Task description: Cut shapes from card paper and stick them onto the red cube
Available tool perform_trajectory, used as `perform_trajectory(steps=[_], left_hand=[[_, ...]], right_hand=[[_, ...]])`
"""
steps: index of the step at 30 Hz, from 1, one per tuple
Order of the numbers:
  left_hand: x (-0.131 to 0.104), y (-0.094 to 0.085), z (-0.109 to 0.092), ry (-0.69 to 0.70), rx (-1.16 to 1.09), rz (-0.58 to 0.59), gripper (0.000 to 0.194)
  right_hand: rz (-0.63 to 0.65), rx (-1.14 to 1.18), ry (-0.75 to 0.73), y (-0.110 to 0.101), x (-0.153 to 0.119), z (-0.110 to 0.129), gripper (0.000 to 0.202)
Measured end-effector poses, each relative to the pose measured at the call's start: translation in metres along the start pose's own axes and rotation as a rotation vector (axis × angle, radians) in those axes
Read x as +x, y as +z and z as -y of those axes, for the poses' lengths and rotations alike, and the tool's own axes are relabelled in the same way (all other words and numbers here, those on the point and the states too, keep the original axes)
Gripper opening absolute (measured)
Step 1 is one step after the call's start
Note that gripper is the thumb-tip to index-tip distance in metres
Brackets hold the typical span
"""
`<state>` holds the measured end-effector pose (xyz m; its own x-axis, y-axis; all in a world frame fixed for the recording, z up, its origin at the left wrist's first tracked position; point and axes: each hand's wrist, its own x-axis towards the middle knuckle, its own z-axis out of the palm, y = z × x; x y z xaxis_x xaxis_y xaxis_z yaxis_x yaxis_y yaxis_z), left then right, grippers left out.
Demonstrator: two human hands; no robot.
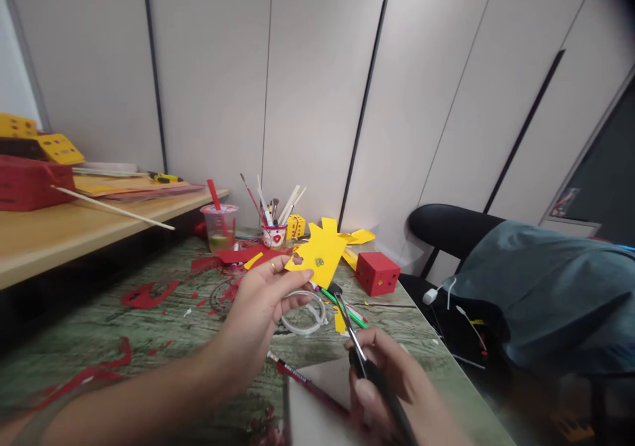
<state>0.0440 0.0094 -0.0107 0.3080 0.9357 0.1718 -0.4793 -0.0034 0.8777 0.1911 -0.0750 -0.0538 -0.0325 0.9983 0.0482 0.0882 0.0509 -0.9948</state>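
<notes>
Here, yellow paper [323, 253] in left hand [258, 306].

Yellow piece [325, 257]: smooth, matt paper or thin card. Clock positions from it: five o'clock, hand tool [353, 332], bright metal shaft, black plastic-looking handle; between nine and ten, cup [215, 222], clear glossy plastic; three, draped cloth [540, 287], matt, creased; twelve, wall panels [317, 82], smooth, low-sheen. Bench [183, 340]: rough-looking wood grain.
</notes>
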Motion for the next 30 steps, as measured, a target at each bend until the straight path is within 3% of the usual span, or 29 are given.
perform_trajectory(steps=[6, 10, 18, 24, 30], left_hand=[[-0.01, 0.004, 0.01, -0.096, -0.003, 0.027, 0.015], [-0.015, 0.005, 0.015, -0.16, 0.002, 0.106, 0.009], [-0.016, 0.003, 0.019, -0.229, 0.006, 0.123, 0.011], [-0.018, 0.003, 0.018, -0.239, 0.021, 0.118, 0.009], [-0.018, 0.004, 0.018, -0.223, 0.089, 0.165, 0.015]], right_hand=[[-0.063, -0.098, -0.087, -0.002, -0.006, -0.013, 0.048], [-0.084, -0.086, -0.104, 0.001, -0.004, -0.016, 0.054], [-0.02, -0.052, -0.062, -0.001, -0.006, -0.005, 0.048], [0.013, -0.026, -0.064, -0.005, -0.007, -0.003, 0.044], [-0.044, 0.037, -0.041, -0.003, -0.008, -0.004, 0.043]])
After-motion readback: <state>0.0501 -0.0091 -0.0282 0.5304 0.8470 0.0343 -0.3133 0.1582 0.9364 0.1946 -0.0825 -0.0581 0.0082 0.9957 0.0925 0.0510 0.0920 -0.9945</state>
